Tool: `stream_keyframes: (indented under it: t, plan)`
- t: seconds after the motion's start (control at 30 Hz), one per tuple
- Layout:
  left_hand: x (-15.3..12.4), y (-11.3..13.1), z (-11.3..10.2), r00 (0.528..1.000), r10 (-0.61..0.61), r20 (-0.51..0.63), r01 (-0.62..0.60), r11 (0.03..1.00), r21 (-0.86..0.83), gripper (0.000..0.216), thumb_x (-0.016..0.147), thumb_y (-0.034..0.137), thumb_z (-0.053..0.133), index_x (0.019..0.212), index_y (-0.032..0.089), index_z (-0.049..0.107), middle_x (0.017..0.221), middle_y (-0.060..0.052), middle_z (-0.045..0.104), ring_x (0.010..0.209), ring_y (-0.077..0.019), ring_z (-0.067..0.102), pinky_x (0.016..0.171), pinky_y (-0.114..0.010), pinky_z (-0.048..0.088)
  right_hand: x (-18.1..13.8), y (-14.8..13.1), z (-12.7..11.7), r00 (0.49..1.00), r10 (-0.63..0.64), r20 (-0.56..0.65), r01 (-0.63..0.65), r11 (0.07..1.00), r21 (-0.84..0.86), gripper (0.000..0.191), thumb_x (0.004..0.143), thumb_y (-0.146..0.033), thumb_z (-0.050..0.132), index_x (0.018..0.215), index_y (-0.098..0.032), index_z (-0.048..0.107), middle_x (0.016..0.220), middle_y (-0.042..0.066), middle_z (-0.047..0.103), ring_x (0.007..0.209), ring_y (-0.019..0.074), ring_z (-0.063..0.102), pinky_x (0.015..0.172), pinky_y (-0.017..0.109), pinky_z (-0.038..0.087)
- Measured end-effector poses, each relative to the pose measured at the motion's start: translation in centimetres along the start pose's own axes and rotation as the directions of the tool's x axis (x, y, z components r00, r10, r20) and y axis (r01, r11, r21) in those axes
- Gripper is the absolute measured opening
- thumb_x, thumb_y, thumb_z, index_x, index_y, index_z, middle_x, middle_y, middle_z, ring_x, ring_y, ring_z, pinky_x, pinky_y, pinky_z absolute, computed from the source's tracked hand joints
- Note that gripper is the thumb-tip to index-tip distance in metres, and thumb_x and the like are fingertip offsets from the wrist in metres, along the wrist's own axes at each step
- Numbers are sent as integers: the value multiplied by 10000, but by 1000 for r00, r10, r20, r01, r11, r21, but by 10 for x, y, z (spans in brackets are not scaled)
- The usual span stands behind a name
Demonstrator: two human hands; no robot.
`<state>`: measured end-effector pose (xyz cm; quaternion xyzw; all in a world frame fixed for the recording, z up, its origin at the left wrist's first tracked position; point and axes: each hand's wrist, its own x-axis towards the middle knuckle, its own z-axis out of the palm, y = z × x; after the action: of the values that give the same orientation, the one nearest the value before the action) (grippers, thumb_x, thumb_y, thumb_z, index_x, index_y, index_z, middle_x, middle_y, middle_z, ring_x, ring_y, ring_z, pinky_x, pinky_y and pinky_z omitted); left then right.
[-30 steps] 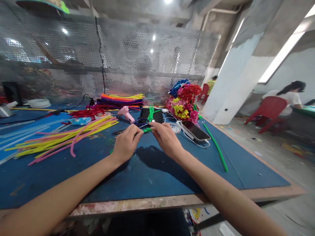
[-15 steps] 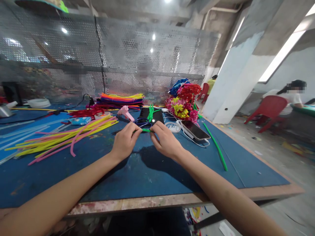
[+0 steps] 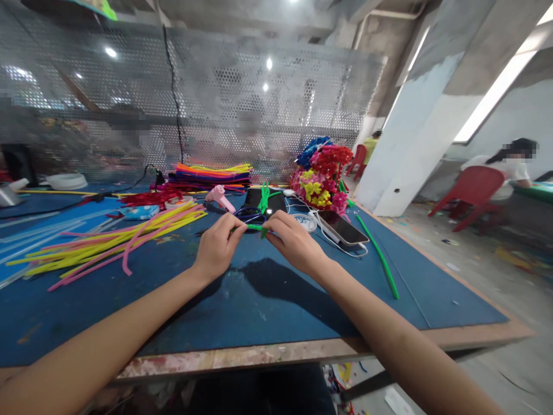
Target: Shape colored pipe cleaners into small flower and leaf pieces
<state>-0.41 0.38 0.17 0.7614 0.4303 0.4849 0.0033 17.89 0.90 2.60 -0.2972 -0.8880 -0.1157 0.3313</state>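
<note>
My left hand [image 3: 218,246] and right hand [image 3: 294,239] both pinch the green pipe cleaner [image 3: 254,227], which is between them over the table [image 3: 242,325]. I think I'm twisting it. Next it needs a firm pinch on both sides and a small turn.

The green fuzzy stem [image 3: 254,227], slim and bright with a soft-looking surface, is held above the blue tabletop [image 3: 263,311], spanning the narrow gap between the left grip [image 3: 218,245] and the right grip [image 3: 296,237]. Its visible stretch is short and runs nearly level from side to side. At the right fingertips a darker green bit dips slightly downward. Fingers cover both ends, so its full length is hidden.
</note>
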Motion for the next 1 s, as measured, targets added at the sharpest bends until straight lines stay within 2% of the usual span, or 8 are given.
stream_keyframes:
  t: [0.37, 0.5, 0.6, 0.7, 0.77, 0.83, 0.93, 1.0]
  plan:
    - [0, 1, -2, 1000, -2, -22, 2, 1000, -26, 198, 865, 294, 417, 720, 178, 490, 684, 11, 501, 624, -115, 463, 587, -224, 340, -2, 0, -7, 988, -125, -86, 113, 985, -126, 220, 893, -252, 394, 934, -129, 572, 856, 91, 577, 803, 173, 491, 692, 293, 363]
    - [1, 2, -3, 999, -1, -46, -2, 999, -49, 194, 862, 278, 423, 708, 179, 486, 662, 14, 486, 615, -114, 458, 586, -224, 344, 0, -5, -10, 992, -13, -126, 0, 995, -102, 227, 893, -266, 399, 918, -179, 608, 840, 58, 608, 779, 161, 491, 702, 313, 324]
    - [1, 3, -3, 998, 27, -51, -29, 998, -49, 190, 860, 271, 423, 704, 183, 487, 675, 8, 497, 639, -119, 472, 605, -228, 361, 1, -6, -6, 972, 183, -147, -165, 978, 125, 253, 883, -290, 412, 802, -183, 626, 806, 38, 619, 756, 149, 506, 690, 296, 341]
    - [-1, 3, -2, 994, 94, -48, -96, 995, -41, 184, 859, 283, 421, 718, 190, 495, 678, 2, 507, 654, -126, 486, 618, -237, 379, 2, -7, 0, 898, 432, -87, -366, 842, 396, 300, 847, -314, 447, 638, -162, 600, 651, 14, 596, 628, 131, 512, 581, 254, 360]
    - [-3, 3, -2, 988, 154, -31, -155, 987, -41, 162, 856, 276, 427, 746, 191, 510, 689, -3, 517, 670, -131, 496, 629, -244, 388, 3, -9, 2, 838, 541, -73, -451, 761, 466, 266, 806, -305, 495, 605, -158, 589, 603, 8, 576, 579, 128, 499, 540, 244, 359]
    - [-4, 3, -2, 983, 179, -25, -180, 982, -56, 132, 847, 256, 446, 768, 186, 525, 713, -9, 529, 696, -133, 505, 651, -253, 395, 4, -11, 0, 796, 580, -175, -451, 760, 469, 147, 752, -294, 563, 689, -168, 604, 690, 19, 591, 628, 137, 504, 578, 251, 382]
    - [-1, 5, -3, 993, 36, -114, -53, 987, -151, 109, 822, 258, 492, 759, 181, 536, 733, -8, 529, 717, -131, 502, 673, -256, 402, 4, -9, -2, 685, 602, -410, -389, 778, 493, 212, 744, -332, 579, 901, -192, 550, 887, 40, 555, 746, 140, 492, 687, 269, 402]
    - [4, 6, -5, 972, -155, -178, 88, 937, -337, 111, 811, 286, 511, 766, 187, 532, 712, 4, 513, 680, -118, 491, 650, -246, 408, 3, -6, 0, 613, 648, -452, -362, 739, 567, 224, 810, -358, 489, 961, -194, 488, 911, 43, 516, 777, 131, 479, 718, 272, 402]
